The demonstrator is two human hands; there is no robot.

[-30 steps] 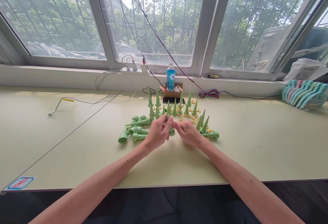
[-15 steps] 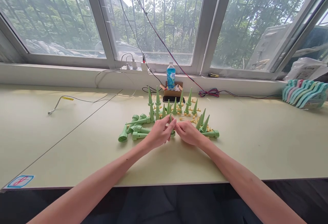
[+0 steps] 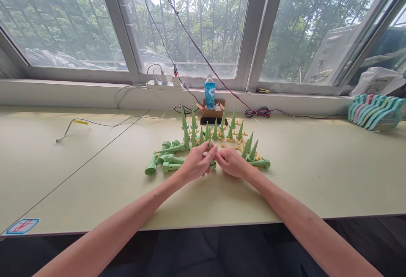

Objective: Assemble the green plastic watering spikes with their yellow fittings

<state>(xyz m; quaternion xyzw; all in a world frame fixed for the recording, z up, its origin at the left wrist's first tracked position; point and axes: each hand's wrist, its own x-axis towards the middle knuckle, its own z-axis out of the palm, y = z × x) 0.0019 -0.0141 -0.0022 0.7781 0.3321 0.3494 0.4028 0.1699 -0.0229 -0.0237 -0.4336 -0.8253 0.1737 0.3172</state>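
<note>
My left hand [image 3: 198,161] is closed around a green plant watering spike [image 3: 212,165], its tip up and its wide base showing below the fingers. Against the spike's side presses my right hand [image 3: 233,162], fingers closed in a pinch; whatever they hold is hidden. Several spikes stand upright behind the hands, such as one green spike [image 3: 233,118]. More lie on their sides to the left, among them a spike with its open end toward me [image 3: 151,166]. Small yellow valve pieces [image 3: 239,146] are scattered between the standing spikes.
Behind the spikes, a bottle of blue liquid [image 3: 209,93] stands at a small cardboard box [image 3: 218,112], with a dark phone-like slab [image 3: 214,121] in front. A cable [image 3: 95,121] crosses the table's left part. Bundled hangers [image 3: 376,112] lie far right. Windows line the back.
The camera view has shifted slightly. Both hands keep the same place at the spike, with hardly any visible movement.
</note>
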